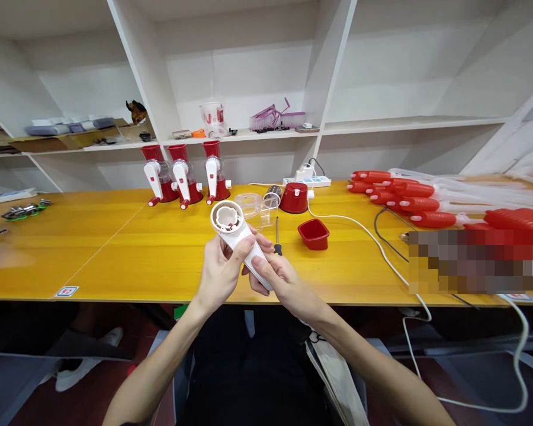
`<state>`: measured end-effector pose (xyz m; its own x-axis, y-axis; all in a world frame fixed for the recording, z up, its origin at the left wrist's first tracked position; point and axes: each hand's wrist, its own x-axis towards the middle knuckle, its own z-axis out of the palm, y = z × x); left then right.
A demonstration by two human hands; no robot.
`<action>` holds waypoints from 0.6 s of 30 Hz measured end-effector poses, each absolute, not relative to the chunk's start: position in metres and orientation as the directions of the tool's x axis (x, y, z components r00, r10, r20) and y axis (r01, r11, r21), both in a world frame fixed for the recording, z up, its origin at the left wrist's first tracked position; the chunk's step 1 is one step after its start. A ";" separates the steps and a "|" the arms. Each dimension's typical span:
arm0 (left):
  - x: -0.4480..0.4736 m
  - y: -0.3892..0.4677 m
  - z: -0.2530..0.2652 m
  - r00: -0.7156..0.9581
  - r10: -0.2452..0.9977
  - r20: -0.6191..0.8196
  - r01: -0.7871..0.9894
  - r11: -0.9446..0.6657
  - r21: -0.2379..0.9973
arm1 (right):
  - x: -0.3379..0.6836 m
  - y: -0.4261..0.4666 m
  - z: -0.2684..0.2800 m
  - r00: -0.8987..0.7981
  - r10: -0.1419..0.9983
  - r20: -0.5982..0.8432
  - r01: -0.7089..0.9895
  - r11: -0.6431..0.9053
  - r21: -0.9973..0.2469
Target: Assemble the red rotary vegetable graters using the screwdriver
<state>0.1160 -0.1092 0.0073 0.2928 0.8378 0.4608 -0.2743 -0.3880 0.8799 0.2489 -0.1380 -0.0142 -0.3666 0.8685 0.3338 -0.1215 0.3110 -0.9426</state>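
Both my hands grip a white crank handle [247, 247] above the table's front part. Its round, hollow end points up and away to the left, showing a scalloped ring inside. My left hand [218, 267] is closed around the middle, thumb on top. My right hand [286, 278] holds the lower end, its thumb pressed on the face. Just beyond them lie a screwdriver [278, 242], partly behind my right hand, and a transparent plastic grater body [253, 207]. A metal drum [274, 191], a red grater base [294, 198] and a red hopper [313, 234] are nearby.
Three assembled red-and-white rotary graters [183, 177] stand at the back left. A white power strip [308, 181] sits behind the base, with a white cable [359, 220] running right. Several red-handled items [420, 204] are piled at right. Another person's blurred hand [0, 257] is at far left.
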 end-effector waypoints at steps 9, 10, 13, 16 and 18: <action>0.114 -0.107 0.007 0.368 0.802 0.470 -0.288 -0.383 0.878 | 0.256 -0.136 -0.017 -0.383 0.859 0.341 -0.083 0.336 -0.938; 0.113 -0.106 0.006 0.391 0.787 0.478 -0.298 -0.383 0.874 | 0.260 -0.136 -0.017 -0.379 0.855 0.353 -0.036 0.368 -0.929; 0.113 -0.104 0.005 0.464 0.734 0.496 -0.318 -0.385 0.866 | 0.270 -0.134 -0.017 -0.376 0.822 0.428 0.180 0.518 -0.836; 0.112 -0.103 0.005 0.514 0.698 0.498 -0.288 -0.406 0.867 | 0.272 -0.131 -0.020 -0.388 0.778 0.494 0.274 0.609 -0.744; 0.110 -0.104 0.007 0.519 0.675 0.524 -0.275 -0.449 0.850 | 0.269 -0.130 -0.022 -0.364 0.769 0.525 0.279 0.628 -0.726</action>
